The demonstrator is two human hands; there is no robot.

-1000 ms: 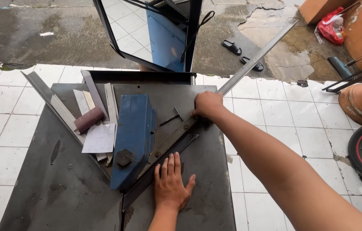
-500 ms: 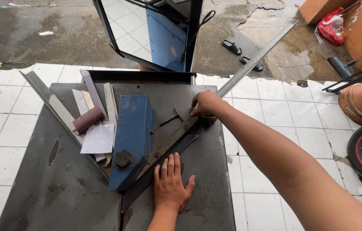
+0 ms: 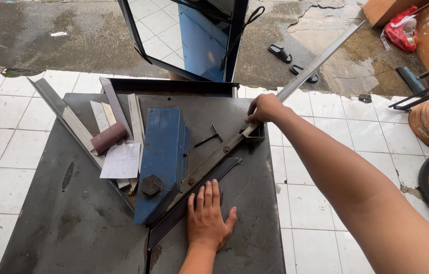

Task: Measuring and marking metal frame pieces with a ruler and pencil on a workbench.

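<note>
One long grey metal bar, lying diagonal.

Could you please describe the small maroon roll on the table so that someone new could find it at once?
Start at the dark metal table and go to its far left side, left of the blue metal block. There, the maroon roll lies across pale metal strips, just above a white paper sheet. It is the only round, reddish thing among flat grey pieces.

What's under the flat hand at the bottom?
The left hand lies flat on the dark grey metal table, its fingertips reaching a dark flat metal strip. The table surface directly beneath the palm is covered.
</note>
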